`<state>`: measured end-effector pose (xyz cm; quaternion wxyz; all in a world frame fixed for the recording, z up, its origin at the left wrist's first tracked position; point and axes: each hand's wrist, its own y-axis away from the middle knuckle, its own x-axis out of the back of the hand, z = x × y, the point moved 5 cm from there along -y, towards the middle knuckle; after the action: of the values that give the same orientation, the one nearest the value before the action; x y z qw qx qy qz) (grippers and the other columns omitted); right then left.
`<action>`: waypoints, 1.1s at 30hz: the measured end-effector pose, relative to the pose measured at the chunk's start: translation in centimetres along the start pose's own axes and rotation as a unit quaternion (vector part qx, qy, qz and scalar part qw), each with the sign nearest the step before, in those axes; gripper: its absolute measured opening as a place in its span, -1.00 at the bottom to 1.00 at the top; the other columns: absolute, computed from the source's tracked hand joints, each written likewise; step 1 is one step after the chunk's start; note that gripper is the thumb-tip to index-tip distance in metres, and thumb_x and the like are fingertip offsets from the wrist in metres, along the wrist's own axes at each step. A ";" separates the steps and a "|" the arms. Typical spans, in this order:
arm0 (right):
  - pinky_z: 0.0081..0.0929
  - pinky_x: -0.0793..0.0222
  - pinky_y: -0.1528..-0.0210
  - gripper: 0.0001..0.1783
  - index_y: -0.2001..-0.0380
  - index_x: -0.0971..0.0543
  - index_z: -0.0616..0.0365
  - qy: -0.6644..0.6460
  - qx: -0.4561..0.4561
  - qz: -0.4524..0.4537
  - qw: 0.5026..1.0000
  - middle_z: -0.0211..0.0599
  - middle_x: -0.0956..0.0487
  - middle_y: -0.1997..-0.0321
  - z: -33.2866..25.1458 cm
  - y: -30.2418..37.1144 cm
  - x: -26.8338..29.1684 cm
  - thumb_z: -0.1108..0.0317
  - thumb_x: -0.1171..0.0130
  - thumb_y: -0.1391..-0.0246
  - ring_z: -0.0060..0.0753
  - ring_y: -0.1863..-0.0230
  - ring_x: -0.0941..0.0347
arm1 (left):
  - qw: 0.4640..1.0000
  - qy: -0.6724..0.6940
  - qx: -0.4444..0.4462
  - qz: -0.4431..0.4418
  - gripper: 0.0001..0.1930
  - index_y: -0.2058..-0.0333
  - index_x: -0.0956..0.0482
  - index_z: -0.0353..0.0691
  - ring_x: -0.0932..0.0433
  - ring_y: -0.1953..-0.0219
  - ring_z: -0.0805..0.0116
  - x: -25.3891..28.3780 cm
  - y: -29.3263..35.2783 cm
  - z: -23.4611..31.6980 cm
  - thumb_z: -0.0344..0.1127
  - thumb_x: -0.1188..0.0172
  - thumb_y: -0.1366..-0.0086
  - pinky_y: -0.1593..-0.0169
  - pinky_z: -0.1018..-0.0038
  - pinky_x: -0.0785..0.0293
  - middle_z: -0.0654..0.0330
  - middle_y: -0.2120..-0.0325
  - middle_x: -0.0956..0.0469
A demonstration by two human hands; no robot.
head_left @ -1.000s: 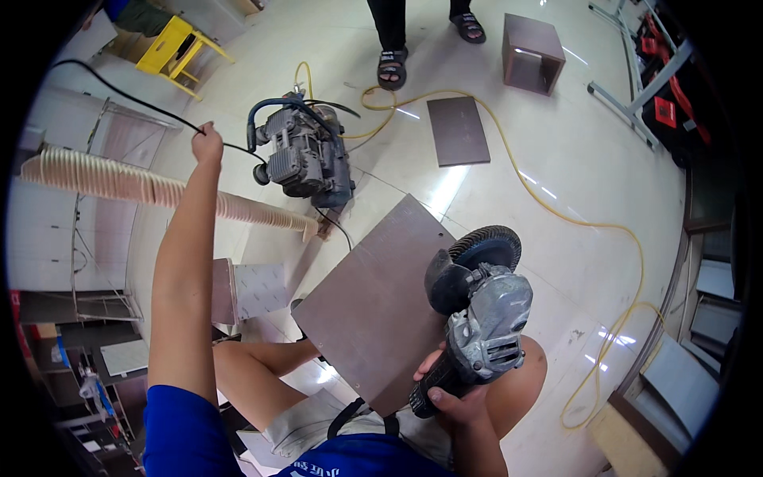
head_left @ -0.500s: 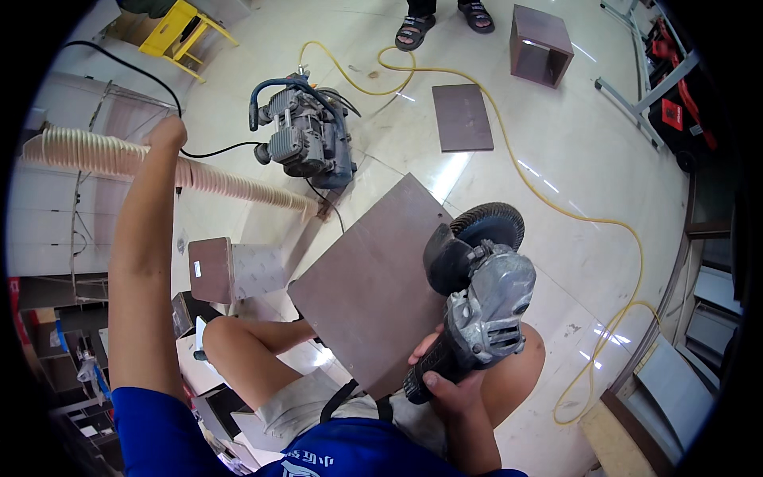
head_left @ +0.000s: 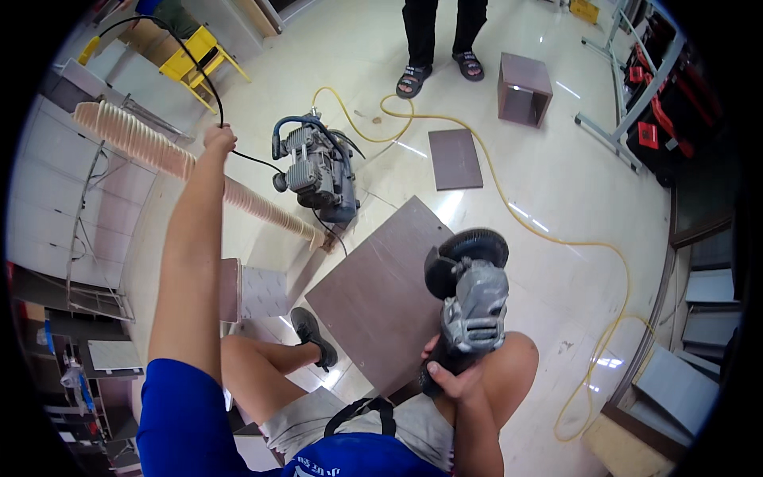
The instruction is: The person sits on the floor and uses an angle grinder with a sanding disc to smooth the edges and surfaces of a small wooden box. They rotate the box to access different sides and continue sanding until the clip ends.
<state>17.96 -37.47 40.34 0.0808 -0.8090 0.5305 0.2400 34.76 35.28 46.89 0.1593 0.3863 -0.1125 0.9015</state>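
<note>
My right hand is wrapped round the dark handle of an angle grinder, whose black toothed disc points away from me. The grinder is held over the right side of a brown board or box top between my legs. With my left arm stretched far forward, my left hand is closed round a black cable. The cable runs on from that hand toward a grey air compressor on the floor. Below my left hand, a ribbed cream hose passes under the forearm.
A yellow hose winds across the floor on the right. A flat brown panel and a brown open box lie ahead. Another person's sandalled feet stand beyond the compressor. A yellow stool is far left.
My left hand has shifted right and slightly down in view, still on the cable. The grinder stays in my right hand. The view has tilted up, showing more of the other person's legs.
</note>
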 end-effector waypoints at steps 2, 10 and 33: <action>-0.39 -0.61 0.15 -0.35 0.00 -0.41 0.36 0.000 -0.002 -0.036 0.999 -0.13 -0.61 0.24 0.8 0.2 -0.7 0.50 -0.48 0.19 -0.35 0.22 -0.62 | 0.992 -0.037 -0.059 0.101 -0.67 0.12 -0.68 -0.20 -0.71 0.25 0.12 3.7 -5.8 -4.8 -0.14 -0.20 -0.22 0.10 0.32 -0.60 0.02 0.30 -0.70; -0.30 -0.53 0.05 -0.28 -0.10 -0.33 0.32 0.057 -0.043 -0.094 0.993 -0.10 -0.52 0.14 1.6 0.7 1.2 0.47 -0.38 0.18 -0.23 0.13 -0.54 | 0.965 0.217 0.063 0.134 -0.64 0.05 -0.53 -0.29 -0.66 0.25 0.17 -12.1 -1.9 -11.8 -0.23 -0.20 -0.22 0.20 0.32 -0.53 -0.01 0.27 -0.64; -0.29 -0.61 0.19 -0.30 -0.04 -0.35 0.34 -0.002 -0.003 0.022 1.000 -0.06 -0.56 0.27 -1.4 -1.3 -0.9 0.34 -0.42 0.17 -0.23 0.30 -0.59 | 0.888 0.394 0.223 -0.084 -0.70 0.04 -0.48 -0.17 -0.47 0.30 0.38 -13.1 23.5 -11.4 -0.16 -0.13 -0.35 0.32 0.35 -0.49 0.17 0.27 -0.49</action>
<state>19.29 -36.73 41.81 0.0738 -0.7972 0.5470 0.2446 27.05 14.68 27.71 0.1755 0.0326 0.1959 0.9642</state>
